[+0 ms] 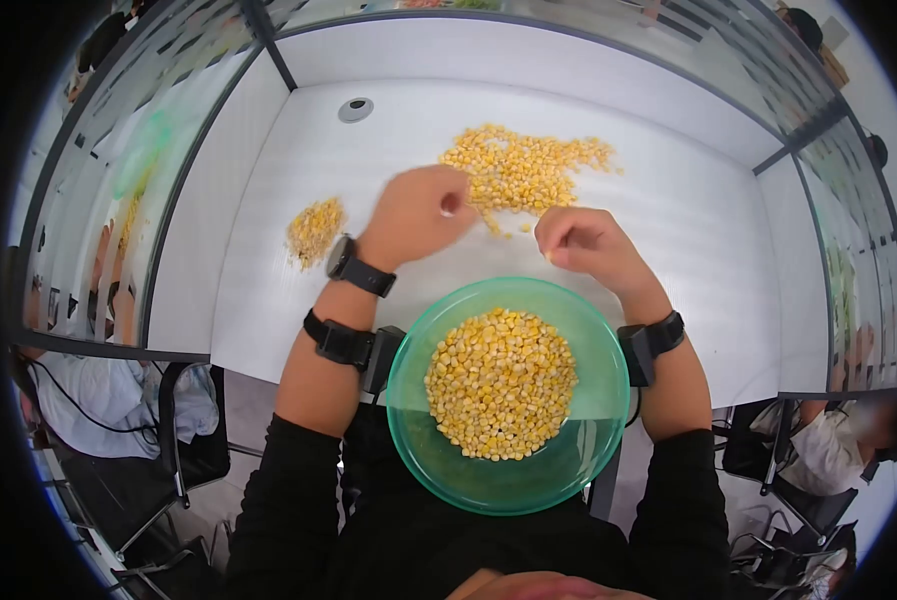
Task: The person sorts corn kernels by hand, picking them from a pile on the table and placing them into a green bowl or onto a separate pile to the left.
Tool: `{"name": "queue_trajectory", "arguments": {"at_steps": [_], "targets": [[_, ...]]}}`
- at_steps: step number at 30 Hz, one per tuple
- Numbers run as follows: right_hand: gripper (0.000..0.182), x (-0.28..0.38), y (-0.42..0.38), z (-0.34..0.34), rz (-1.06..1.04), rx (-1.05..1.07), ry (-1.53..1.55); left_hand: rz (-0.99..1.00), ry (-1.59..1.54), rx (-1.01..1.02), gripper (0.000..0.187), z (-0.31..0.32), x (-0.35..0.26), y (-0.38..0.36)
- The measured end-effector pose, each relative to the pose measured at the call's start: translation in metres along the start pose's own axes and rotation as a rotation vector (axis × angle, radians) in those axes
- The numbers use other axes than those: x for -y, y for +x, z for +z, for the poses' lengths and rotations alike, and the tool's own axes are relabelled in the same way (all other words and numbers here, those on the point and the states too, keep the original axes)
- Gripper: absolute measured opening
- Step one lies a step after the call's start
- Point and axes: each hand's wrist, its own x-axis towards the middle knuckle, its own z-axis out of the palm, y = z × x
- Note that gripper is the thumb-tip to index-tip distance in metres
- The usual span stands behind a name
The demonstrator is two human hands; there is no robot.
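A wide heap of yellow corn kernels point(523, 170) lies spread on the white table. My left hand point(418, 215) is curled at the heap's near left edge; whatever its fingers hold is hidden. Just below the heap, my right hand point(596, 248) is closed in a pinch, with a small pale yellow kernel showing at the fingertips. Between my forearms and nearer my body sits a translucent green bowl point(503, 495), overlapping the table's front edge. More corn kernels point(501, 385) are piled inside it.
A smaller pile of darker, broken-looking bits point(315, 230) lies left of my left hand. A round cable grommet point(355, 109) is set into the table point(698, 270) at the back left. Partition walls point(528, 58) enclose the table on three sides. Other people sit beyond them.
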Motion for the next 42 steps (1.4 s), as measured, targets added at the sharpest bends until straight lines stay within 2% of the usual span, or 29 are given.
{"name": "queue_trajectory", "arguments": {"at_steps": [2,3,6,9,12,13,14,17,20,23,28,32,37,40,41,42], "targets": [[0.01,0.013,-0.002,-0.005,-0.054,0.235,0.018,-0.015,0.37,-0.128,0.012,-0.017,0.008,-0.005],[0.01,0.021,-0.004,-0.001,-0.044,0.256,-0.031,-0.019,0.555,-0.193,0.014,-0.026,0.013,-0.007],[0.013,0.031,-0.005,0.012,-0.028,0.304,-0.136,-0.356,0.79,-0.11,0.022,-0.047,0.033,-0.021],[0.015,0.028,-0.006,0.016,-0.05,0.31,-0.138,-0.538,0.839,-0.024,0.025,-0.067,0.043,-0.042],[0.012,0.027,-0.004,0.014,-0.067,0.291,-0.116,-0.558,0.956,-0.086,0.014,-0.073,0.043,-0.054],[0.012,0.023,-0.004,0.012,-0.063,0.272,-0.088,-0.655,0.954,-0.053,0.015,-0.075,0.037,-0.051],[0.014,0.019,-0.003,0.011,-0.059,0.251,-0.058,-0.64,0.955,-0.066,0.015,-0.076,0.036,-0.051],[0.022,0.003,0.002,0.002,-0.118,0.022,-0.074,-0.619,0.967,-0.084,0.013,-0.076,0.034,-0.053],[0.028,-0.018,0.007,-0.002,-0.146,-0.339,-0.145,-0.657,0.967,-0.068,0.014,-0.077,0.038,-0.052],[0.028,-0.022,0.009,0.002,-0.08,-0.547,-0.774,-0.698,0.941,-0.045,0.02,-0.081,0.045,-0.051],[0.035,-0.02,0.01,0.012,-0.149,-0.68,-0.868,-0.791,0.91,-0.032,0.026,-0.083,0.033,-0.047],[0.036,-0.024,0.011,0.005,-0.147,-0.751,-0.878,-0.773,0.898,-0.129,0.029,-0.079,0.028,-0.047],[0.023,-0.031,0.013,-0.002,-0.106,-0.827,-0.897,-0.756,0.891,-0.151,0.022,-0.079,0.037,-0.044],[0.01,-0.03,0.013,-0.001,-0.098,-0.82,-0.942,-0.558,0.857,-0.238,0.009,-0.076,0.039,-0.045],[0.006,-0.03,0.013,0.0,-0.1,-0.811,-0.954,-0.451,0.922,-0.372,0.006,-0.067,0.044,-0.044],[0.006,-0.029,0.013,0.0,-0.121,-0.784,-0.944,-0.366,0.822,-0.391,0.007,-0.064,0.041,-0.04]]}}
